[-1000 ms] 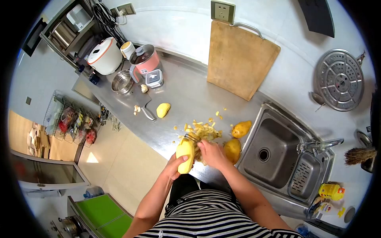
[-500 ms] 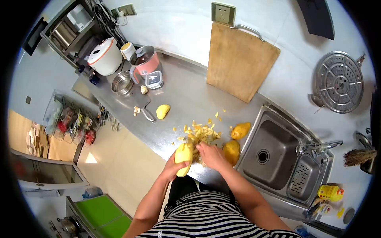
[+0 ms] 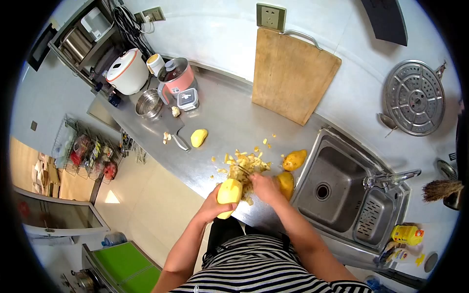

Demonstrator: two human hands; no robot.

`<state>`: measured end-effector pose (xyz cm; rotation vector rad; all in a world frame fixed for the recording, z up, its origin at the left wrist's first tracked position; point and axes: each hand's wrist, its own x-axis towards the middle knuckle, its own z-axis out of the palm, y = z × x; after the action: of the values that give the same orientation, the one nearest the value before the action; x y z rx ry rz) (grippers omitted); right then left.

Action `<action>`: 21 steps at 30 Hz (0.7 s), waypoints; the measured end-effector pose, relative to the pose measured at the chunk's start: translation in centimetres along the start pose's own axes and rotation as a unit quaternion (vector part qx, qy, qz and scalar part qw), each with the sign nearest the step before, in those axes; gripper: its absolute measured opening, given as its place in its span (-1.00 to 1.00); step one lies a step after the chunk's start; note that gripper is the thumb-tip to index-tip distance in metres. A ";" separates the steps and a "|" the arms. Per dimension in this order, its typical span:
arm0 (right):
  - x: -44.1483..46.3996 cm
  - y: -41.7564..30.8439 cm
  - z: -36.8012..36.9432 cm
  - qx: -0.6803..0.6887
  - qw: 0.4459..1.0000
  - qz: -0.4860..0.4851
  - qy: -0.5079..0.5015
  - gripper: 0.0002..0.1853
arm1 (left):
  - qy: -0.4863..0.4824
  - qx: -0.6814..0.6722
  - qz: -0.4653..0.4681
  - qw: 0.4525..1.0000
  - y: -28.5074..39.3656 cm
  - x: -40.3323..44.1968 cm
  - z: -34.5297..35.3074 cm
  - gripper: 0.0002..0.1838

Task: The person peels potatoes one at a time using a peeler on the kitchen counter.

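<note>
My left hand (image 3: 213,207) is wrapped round a large, mostly peeled yellow potato (image 3: 229,192) at the counter's front edge. Just right of it, my right hand (image 3: 266,188) is closed on a peeler (image 3: 243,170), whose thin metal end shows past the fingers, apart from the potato. Beneath and beyond both hands spreads a heap of potato peelings (image 3: 248,161). Two potatoes with skin lie by the sink, one (image 3: 294,159) farther back and another (image 3: 285,184) partly behind my right hand. A smaller peeled potato (image 3: 199,137) rests farther left.
Left of the small potato lies a cleaver (image 3: 181,142), near garlic (image 3: 176,112). A steel bowl (image 3: 149,103), lidded container (image 3: 188,99), pink pot (image 3: 178,77) and rice cooker (image 3: 128,72) stand behind. A cutting board (image 3: 295,75) leans on the wall; the sink (image 3: 337,195) is at right.
My right hand has moved right with the peeler, away from the potato. The potato has turned slightly in my left hand. The view has shifted a little.
</note>
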<state>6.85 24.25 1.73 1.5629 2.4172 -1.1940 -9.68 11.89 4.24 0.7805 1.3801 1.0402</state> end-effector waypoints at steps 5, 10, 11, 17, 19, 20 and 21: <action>-2.4 -1.4 -1.6 0.026 0.998 -0.057 0.023 -0.66 | 0.057 0.030 -0.046 0.997 -0.1 1.0 -0.3 -0.22; -2.8 -2.0 -0.4 -0.040 0.992 -0.117 0.022 -0.66 | 0.075 0.127 -0.058 0.987 -0.4 1.3 -0.9 -0.21; -2.0 -1.6 -0.3 -0.045 0.993 -0.107 0.030 -0.65 | 0.072 0.155 -0.055 0.984 -0.1 1.1 -0.7 -0.21; -1.2 -0.5 -0.9 -0.040 0.998 -0.043 0.024 -0.61 | 0.092 0.216 -0.034 0.971 0.8 0.2 -0.1 -0.17; -2.2 -1.7 -0.7 0.019 0.998 -0.055 0.007 -0.64 | 0.130 0.215 -0.012 0.968 0.0 0.5 -0.5 -0.15; -2.9 -2.3 -0.9 0.028 0.997 -0.074 0.019 -0.65 | 0.131 0.224 0.023 0.965 -0.3 0.6 -0.5 -0.15; -3.2 -2.6 -1.0 0.030 0.997 -0.074 0.018 -0.65 | 0.131 0.226 0.022 0.965 -0.5 0.6 -0.5 -0.15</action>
<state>6.77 21.85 5.26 1.4539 2.5840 -1.2843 -10.21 12.19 3.48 1.0348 1.8724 0.8934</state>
